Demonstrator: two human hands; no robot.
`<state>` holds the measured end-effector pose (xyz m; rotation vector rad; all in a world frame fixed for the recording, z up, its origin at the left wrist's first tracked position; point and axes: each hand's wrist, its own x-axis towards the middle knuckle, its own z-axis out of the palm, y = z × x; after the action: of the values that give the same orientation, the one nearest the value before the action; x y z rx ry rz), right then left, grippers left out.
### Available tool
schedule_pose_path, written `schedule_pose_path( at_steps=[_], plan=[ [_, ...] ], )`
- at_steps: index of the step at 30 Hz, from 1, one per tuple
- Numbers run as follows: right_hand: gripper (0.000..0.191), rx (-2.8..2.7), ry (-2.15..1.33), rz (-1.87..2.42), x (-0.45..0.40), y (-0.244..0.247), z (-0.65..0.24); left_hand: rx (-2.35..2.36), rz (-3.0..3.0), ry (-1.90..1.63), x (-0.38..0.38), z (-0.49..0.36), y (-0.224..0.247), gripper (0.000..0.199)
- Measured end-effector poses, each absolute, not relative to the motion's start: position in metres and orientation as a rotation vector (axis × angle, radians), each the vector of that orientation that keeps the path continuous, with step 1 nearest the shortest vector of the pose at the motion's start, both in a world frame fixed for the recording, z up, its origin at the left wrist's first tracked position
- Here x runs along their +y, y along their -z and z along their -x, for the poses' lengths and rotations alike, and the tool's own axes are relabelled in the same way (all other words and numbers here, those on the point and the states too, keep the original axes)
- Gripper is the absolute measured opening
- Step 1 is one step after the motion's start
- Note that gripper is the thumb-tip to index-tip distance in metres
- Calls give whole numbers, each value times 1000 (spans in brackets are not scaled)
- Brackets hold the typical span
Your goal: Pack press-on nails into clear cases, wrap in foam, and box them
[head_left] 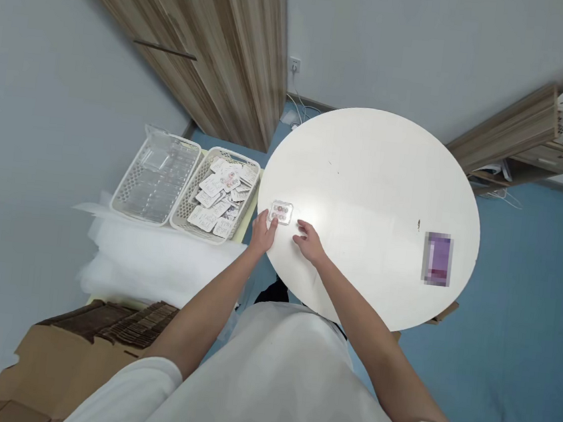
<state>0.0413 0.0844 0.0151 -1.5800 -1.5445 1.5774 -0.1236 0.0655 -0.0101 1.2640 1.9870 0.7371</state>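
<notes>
A small clear plastic case (280, 212) with several round pinkish items inside lies near the left edge of the round white table (365, 179). My left hand (263, 232) is at the case's lower left corner, thumb and fingers apart, with the fingertips at or touching its edge. To the right of the case, my right hand (310, 242) hovers over or rests on the table, its fingers apart and nothing between them.
Left of the table stand a white basket of printed cards (205, 220) and a basket of clear cases (156, 184). White wrapping sheets (156, 251) and cardboard boxes (60, 355) lie nearer me. A blurred purple item (438, 258) is on the table's right.
</notes>
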Motion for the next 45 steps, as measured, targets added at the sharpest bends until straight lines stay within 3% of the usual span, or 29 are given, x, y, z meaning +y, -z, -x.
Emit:
schedule_pose_path(
  at_steps=[12, 24, 31, 41, 45],
  plan=[
    [52, -1370, -1606, 1565, 83, -11, -40, 1744, -1145, -899, 66, 108, -2, 47],
    [31, -1585, -1237, 1699, 2, -18, -220, 1320, -1207, -808, 2, -18, -9, 43],
    [29, -1788, -1155, 1670, -32, 2, -260, 1425, -1259, -720, -37, -61, -7, 34],
    [28, -2045, -1106, 1558, -40, 8, -263, 1581, -1462, -635, -56, -74, -14, 38],
    [40, -2262, -890, 1585, -42, 6, -258, 1607, -1561, -559, -57, -74, -12, 40]
  ],
)
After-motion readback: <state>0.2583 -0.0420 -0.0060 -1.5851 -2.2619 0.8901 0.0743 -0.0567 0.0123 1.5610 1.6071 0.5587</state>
